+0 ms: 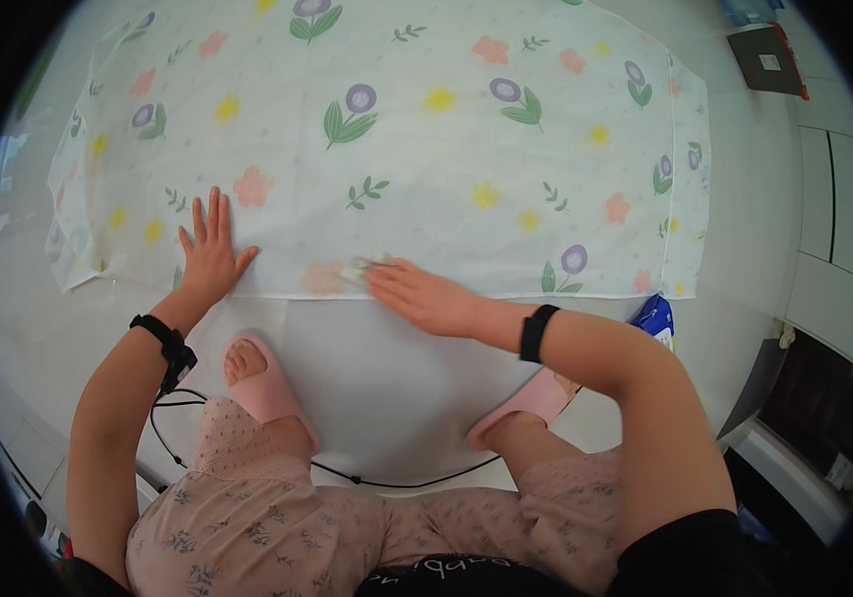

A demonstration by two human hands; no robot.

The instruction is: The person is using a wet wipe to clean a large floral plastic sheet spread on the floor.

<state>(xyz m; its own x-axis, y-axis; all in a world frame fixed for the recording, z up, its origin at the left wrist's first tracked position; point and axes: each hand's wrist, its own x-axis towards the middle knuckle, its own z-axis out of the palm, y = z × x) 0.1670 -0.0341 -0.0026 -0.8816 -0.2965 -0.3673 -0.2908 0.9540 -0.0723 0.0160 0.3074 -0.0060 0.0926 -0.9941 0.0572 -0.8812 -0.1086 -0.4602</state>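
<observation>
A white cover sheet (411,149) printed with purple, pink and yellow flowers and green leaves is spread over the floor before me. My left hand (211,257) rests flat on its near left part, palm down and fingers apart. Under the fingertips of my right hand (423,295) is a crumpled whitish cloth or wipe (364,269), somewhat blurred. It lies at the sheet's near edge, beside a pink printed flower. My right palm and thumb are mostly hidden from above. Both wrists wear black straps.
My feet in pink slippers (270,388) stand at the sheet's near side. A blue packet (655,321) touches its near right corner. Black cable (411,485) runs across the floor behind the slippers. A dark box (766,63) stands at the far right, near white cabinet fronts (815,194).
</observation>
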